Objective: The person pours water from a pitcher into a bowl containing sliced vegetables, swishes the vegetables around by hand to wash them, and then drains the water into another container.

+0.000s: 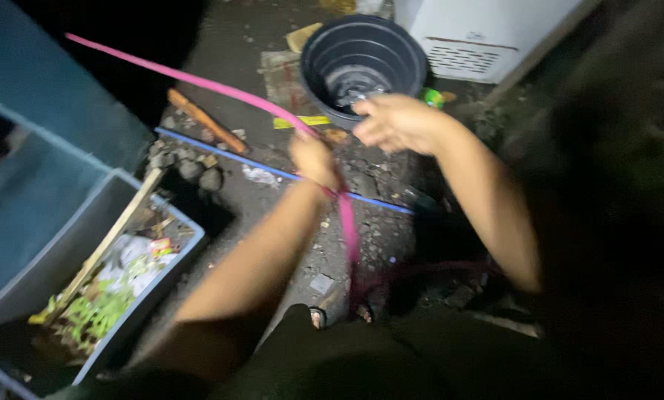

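Head view, left hand: I am closing my left hand [313,158] around a pink hose [199,79], my fingers wrapping it where it bends downward.
Head view, pink hose: it is running from the dark upper left across the ground to my left fist, then dropping past my wrist toward my legs, where it is fading into shadow.
Head view, right hand: I am holding my right hand [395,122] partly open, fingers loosely spread and gripping nothing, just beside my left hand; it is overlapping the near rim of a black bucket [361,59], though the blur is keeping me from telling whether it is touching.
Head view, black bucket: it is standing upright on the dirty ground with a little water glinting in its bottom, just in front of a white appliance [487,33].
Head view, ground: a thin blue line [273,172] is running across the gravel under my arms, and an orange stick [206,120] is lying beyond it.
Head view, left edge: a grey bin [65,244] is holding green plant scraps and a wooden slat.
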